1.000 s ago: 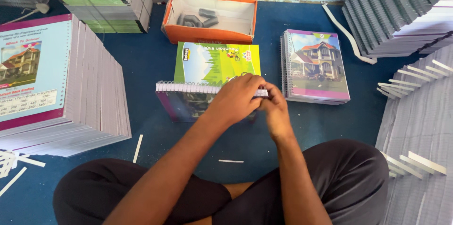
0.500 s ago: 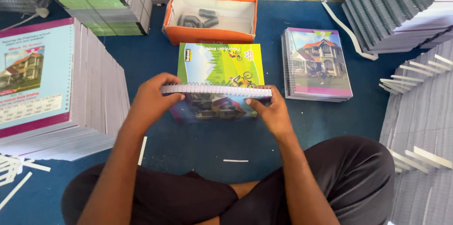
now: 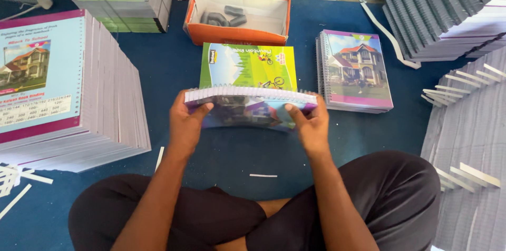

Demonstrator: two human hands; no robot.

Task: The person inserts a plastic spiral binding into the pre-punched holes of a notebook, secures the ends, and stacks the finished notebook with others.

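I hold a spiral-bound notebook [image 3: 247, 106] with a purple cover and a white coil along its top edge, raised above the blue floor in front of my crossed legs. My left hand [image 3: 185, 123] grips its left end and my right hand [image 3: 312, 124] grips its right end. The cover bends a little between my thumbs. Just beyond it lies a green-covered notebook [image 3: 247, 65] flat on the floor.
An orange cardboard box [image 3: 237, 32] with grey pieces stands at the back. A small stack of house-cover notebooks [image 3: 356, 69] lies to the right. Tall stacks of covers [image 3: 63, 93] rise on the left, fanned stacks of spiral notebooks [image 3: 448, 14] on the right. White paper strips [image 3: 262, 175] litter the floor.
My hands moved apart from the notebook's right corner to its two ends. The notebook has risen slightly and come closer to me.
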